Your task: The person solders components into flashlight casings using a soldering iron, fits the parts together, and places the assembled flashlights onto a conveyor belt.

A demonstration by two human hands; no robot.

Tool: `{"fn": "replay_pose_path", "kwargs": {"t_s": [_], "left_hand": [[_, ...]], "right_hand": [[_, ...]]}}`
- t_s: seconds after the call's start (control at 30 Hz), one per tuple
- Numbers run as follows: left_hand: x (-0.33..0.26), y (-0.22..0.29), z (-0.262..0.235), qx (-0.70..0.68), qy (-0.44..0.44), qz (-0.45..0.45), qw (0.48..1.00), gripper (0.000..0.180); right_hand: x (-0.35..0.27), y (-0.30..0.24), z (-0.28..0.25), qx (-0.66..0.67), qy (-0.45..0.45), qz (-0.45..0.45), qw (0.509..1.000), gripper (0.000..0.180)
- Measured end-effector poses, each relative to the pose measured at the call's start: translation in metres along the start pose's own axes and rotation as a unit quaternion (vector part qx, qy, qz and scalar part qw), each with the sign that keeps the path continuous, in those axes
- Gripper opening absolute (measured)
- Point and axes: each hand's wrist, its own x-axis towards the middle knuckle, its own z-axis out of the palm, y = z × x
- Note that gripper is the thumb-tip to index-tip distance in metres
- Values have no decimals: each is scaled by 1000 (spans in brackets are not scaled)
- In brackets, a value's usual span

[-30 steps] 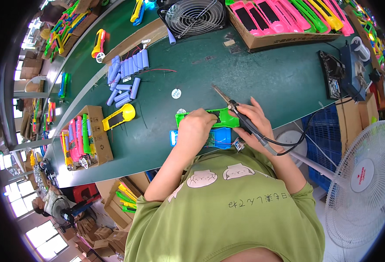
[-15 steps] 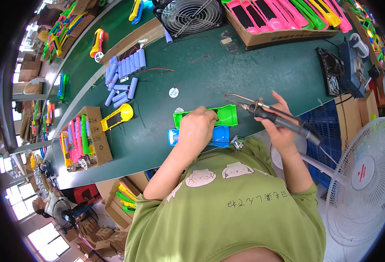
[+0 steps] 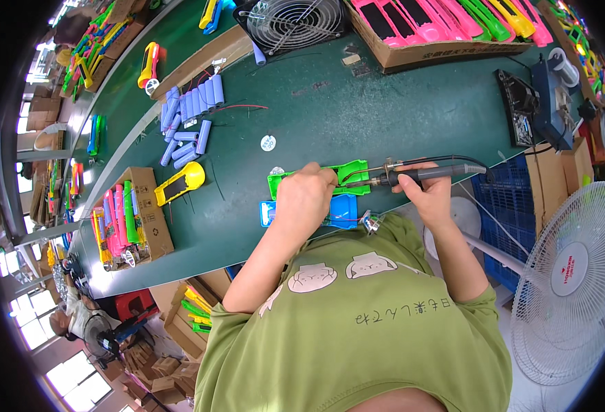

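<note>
My right hand is wrapped round the dark handle of a soldering iron with a thin metal tube along it. The iron lies nearly level, its tip inside a bright green plastic flashlight shell. Over that shell's left part rests my left hand, fingers pinched together inside it; what they hold is hidden. Nearer to me lies a blue shell, partly under my left wrist, with a red wire leading to a small silvery lamp part at the table's edge.
Purple cylindrical batteries and a yellow shell lie left on the green table. A box of colourful shells stands beyond them. At the back are a metal-grilled fan and another shell carton. Right stands a soldering station.
My right hand has brought the soldering iron left and level, so its tip now reaches into the green shell. My left hand stays at the shell; the view has shifted slightly.
</note>
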Motion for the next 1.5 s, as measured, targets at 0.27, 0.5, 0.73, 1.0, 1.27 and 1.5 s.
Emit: {"fn": "replay_pose_path", "kwargs": {"t_s": [0.27, 0.5, 0.73, 1.0, 1.27, 1.5], "left_hand": [[1, 1, 0, 19, -10, 1, 1000, 4], [1, 4, 2, 49, -9, -3, 999, 4], [2, 4, 2, 71, -13, -9, 997, 5], [3, 3, 2, 64, -9, -11, 998, 6], [2, 4, 1, 48, -3, -8, 999, 4], [3, 3, 1, 57, -10, -4, 998, 6]], "right_hand": [[1, 2, -2, -19, -3, 6, 1000, 17], [-1, 0, -1, -33, -6, 3, 999, 16], [-12, -8, -3, -67, 10, -131, 989, 17], [-24, -21, 29, -256, -66, -213, 941, 42], [-22, -2, 44, -292, -184, -168, 923, 81], [-22, -1, 45, -284, -189, -185, 922, 82]]}}
